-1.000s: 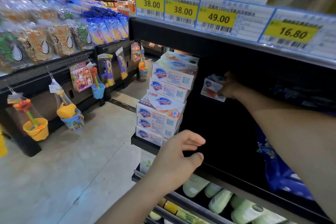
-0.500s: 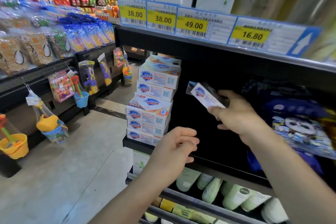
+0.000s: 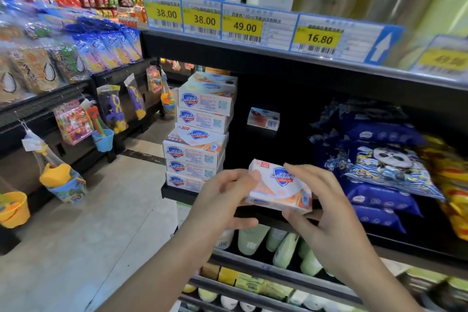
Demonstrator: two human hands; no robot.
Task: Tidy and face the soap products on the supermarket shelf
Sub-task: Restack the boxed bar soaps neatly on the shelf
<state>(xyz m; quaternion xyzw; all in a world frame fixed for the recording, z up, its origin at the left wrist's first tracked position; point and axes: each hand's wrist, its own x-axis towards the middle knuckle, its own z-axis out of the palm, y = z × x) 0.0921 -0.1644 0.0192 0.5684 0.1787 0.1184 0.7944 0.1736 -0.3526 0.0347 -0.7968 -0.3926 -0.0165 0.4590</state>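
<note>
— Soap box, white cardboard with a blue shield logo and orange swirl (image 3: 279, 186): where is it?

— Between both hands, in front of the black shelf's front edge (image 3: 177, 191), tilted so its printed top faces the camera. The left hand (image 3: 222, 200) grips its left end with fingers curled over the top corner and thumb beneath. The right hand (image 3: 326, 208) holds the right side, fingers laid along the upper edge and thumb under the near bottom edge.

— How does the box look?

— Flat and rectangular, mostly white, with a small red mark at its upper left corner. The blue shield reads Safeguard; the smaller print is too blurred to read.

— And the rest of the soap?

— A stack of matching white Safeguard boxes (image 3: 200, 134) stands at the shelf's left end, their long sides facing out; the upper ones sit slightly askew. One single small soap box (image 3: 263, 119) sits deeper in the dark bay, apart from the stack.

— What can't you make out?

— The shelf's back is in shadow, so what the small box rests on is unclear. The held box's underside is hidden. Dark blue plastic packs (image 3: 379, 167) to the right are partly blurred, and the yellow packs (image 3: 453, 185) beside them are cut off by the frame edge. Pale green bottles (image 3: 286, 248) on the lower shelf are half hidden behind the arms.
</note>
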